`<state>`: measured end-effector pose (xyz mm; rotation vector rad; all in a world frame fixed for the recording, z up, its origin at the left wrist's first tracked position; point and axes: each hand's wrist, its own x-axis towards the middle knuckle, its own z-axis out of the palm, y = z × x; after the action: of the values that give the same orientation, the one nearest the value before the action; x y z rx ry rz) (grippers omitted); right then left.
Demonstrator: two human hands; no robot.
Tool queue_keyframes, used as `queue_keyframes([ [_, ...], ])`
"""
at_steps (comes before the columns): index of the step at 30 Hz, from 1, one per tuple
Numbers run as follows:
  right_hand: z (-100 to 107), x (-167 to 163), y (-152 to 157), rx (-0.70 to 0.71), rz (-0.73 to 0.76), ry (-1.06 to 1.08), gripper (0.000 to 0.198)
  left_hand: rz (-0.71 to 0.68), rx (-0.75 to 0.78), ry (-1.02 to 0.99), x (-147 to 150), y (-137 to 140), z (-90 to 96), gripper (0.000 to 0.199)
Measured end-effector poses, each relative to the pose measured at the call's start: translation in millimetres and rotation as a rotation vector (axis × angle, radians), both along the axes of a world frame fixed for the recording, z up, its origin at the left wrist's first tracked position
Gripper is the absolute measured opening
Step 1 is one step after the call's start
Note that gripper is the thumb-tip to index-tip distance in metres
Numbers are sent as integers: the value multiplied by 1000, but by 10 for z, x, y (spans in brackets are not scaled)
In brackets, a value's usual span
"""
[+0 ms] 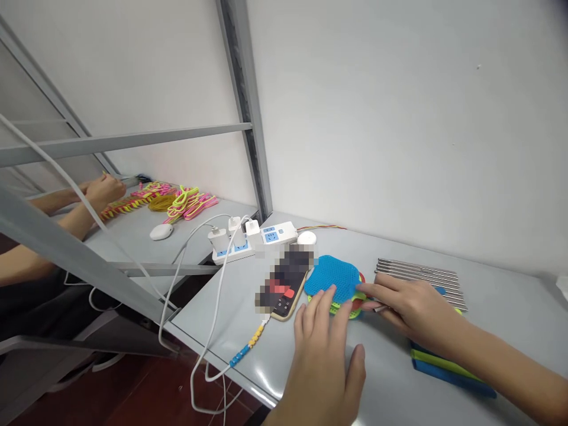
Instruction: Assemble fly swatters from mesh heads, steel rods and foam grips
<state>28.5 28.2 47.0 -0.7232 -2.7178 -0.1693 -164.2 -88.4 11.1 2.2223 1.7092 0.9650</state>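
A stack of perforated, wavy-edged plastic sheets lies on the grey table, a blue sheet on top with green and red edges showing below. My left hand is open, its spread fingertips at the near edge of the stack. From the right, my right hand reaches to the stack's right edge, index finger touching it. A thin silvery rod end shows between its closed fingers; most of it is hidden. Behind that hand lies a row of slim metal rods, partly covered by it.
Left of the stack lies a phone on a charging cable. A power strip with chargers stands behind. Blue and green strips lie under my right forearm. Beyond the metal frame, another person's hands work near coloured cords.
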Motion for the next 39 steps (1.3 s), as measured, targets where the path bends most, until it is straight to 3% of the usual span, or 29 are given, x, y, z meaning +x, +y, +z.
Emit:
queue_keyframes([
  [7, 68, 205, -397, 151, -134, -37, 27, -30, 39, 91, 130, -13, 40, 52],
  [12, 110, 344, -726, 166, -219, -90, 21, -268, 135, -66, 473, -47, 120, 32],
  [15, 143, 451, -849, 210, -256, -50, 22, -310, 123, -147, 643, -10, 196, 17],
  [20, 144, 617, -915, 202, -304, 32, 16, -419, 33, -259, 755, 84, 362, 18],
  [24, 86, 704, -942, 189, -357, 18, 18, -493, -10, -219, 784, 152, 350, 20],
  [30, 11, 1022, -1063, 184, -464, 92, 18, -255, 28, -275, 545, 293, 221, 16],
  [34, -67, 1187, -1151, 120, -510, 141, 18, -207, 23, -179, 432, 330, 207, 14],
  [39, -154, 1115, -1199, 49, -524, 158, 16, -171, 399, 194, 617, 224, 189, 12],
])
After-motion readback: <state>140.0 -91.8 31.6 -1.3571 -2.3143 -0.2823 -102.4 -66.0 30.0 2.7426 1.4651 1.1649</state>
